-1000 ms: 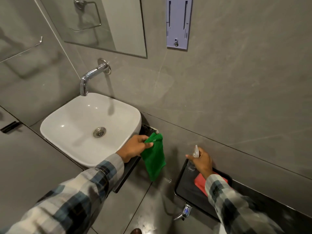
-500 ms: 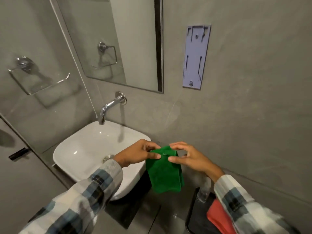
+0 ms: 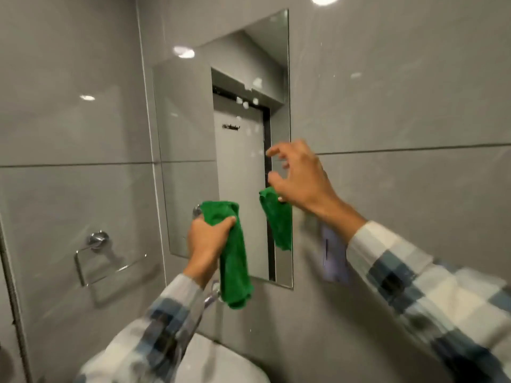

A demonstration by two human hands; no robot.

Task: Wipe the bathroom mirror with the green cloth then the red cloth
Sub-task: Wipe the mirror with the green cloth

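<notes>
looking up now, where half a second ago i saw the basin. my left hand (image 3: 208,236) grips the bunched green microfibre cloth (image 3: 233,255) in front of the frameless rectangular wall mirror (image 3: 237,167); wiping can start. my right hand (image 3: 300,176) has let go, fingers spread, empty. chrome towel ring (image 3: 95,252) far left, clear of the wiping. red cloth unseen.

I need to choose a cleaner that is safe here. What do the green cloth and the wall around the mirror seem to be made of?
Green cloth: soft, fuzzy pile, drapes limply from the left hand; probably microfibre. Wall: large glossy grey tiles, likely ceramic or porcelain, with grout lines and light reflections.
</notes>
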